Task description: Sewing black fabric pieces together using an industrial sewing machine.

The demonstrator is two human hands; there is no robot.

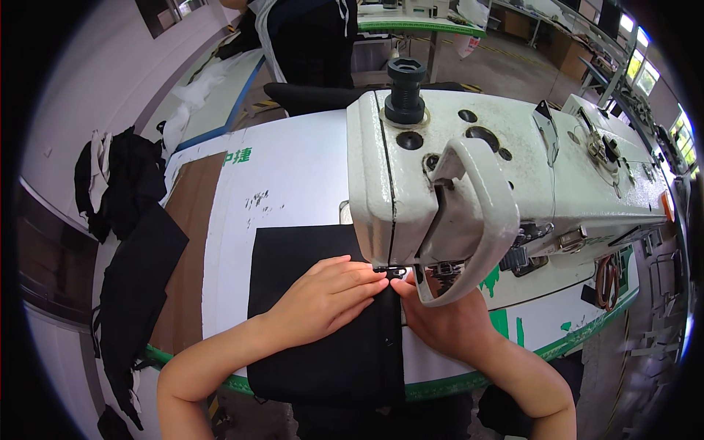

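Taking the presser foot (390, 270) as the clock's centre, the left hand (323, 301) lies at 8 o'clock, its fingers (356, 279) straight, close together and flat on the black fabric panel (315, 370), tips beside the foot. The right hand (455, 323) sits at 4 o'clock, thumb near the cloth's edge; the machine's curved white arm hides its other fingers, so whether they pinch is unclear. The panel stretches from the foot toward 7 and 8 o'clock; it looks light, limp yet fairly firm, likely to slide easily, and best held by flat pressure near its right edge. The left forearm reaches in from 8 o'clock, the right from 4, both elbows bent, palms low. Farther out, the white sewing machine (433, 183) fills 12 to 3, the bench (293, 161) shows at 11, and brown cardboard (187, 257) lies at 9.
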